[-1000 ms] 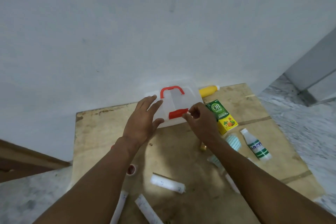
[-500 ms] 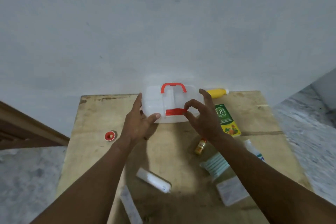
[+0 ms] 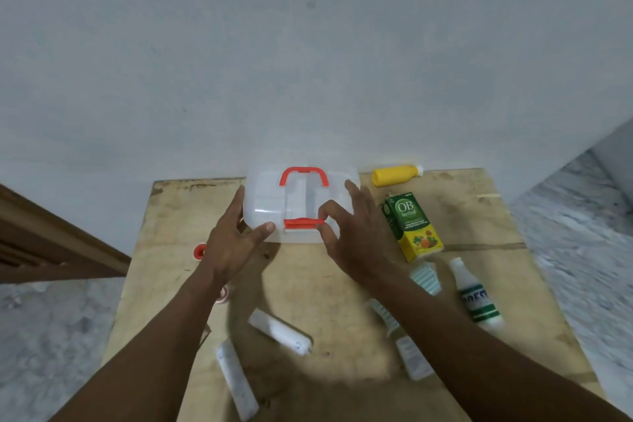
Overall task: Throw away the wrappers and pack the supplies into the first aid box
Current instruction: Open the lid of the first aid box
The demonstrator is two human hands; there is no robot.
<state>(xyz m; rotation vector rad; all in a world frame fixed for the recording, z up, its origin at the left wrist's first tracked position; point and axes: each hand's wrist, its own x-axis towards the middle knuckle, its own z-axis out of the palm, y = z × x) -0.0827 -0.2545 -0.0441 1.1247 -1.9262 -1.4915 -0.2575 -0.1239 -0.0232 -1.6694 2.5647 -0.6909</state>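
Note:
The first aid box (image 3: 267, 195), clear plastic with a red handle and a red latch (image 3: 303, 223), stands shut at the table's far edge. My left hand (image 3: 233, 243) grips its left front corner, thumb on the lid. My right hand (image 3: 352, 243) pinches the right end of the latch with thumb and forefinger. Supplies lie around: a green and yellow carton (image 3: 411, 226), a yellow bottle (image 3: 394, 175), a white bottle with a green label (image 3: 476, 295), a striped pack (image 3: 424, 279) and two white rolls (image 3: 281, 332) (image 3: 236, 377).
The wooden table (image 3: 479, 216) stands against a pale wall. A small red cap (image 3: 199, 251) lies left of my left hand. A flat white packet (image 3: 414, 358) shows under my right forearm. Speckled floor lies on both sides, and a wooden frame (image 3: 51, 250) at the left.
My left hand has slid from the lid's top to the box's left front corner. My right hand stays at the latch. The view has shifted a little.

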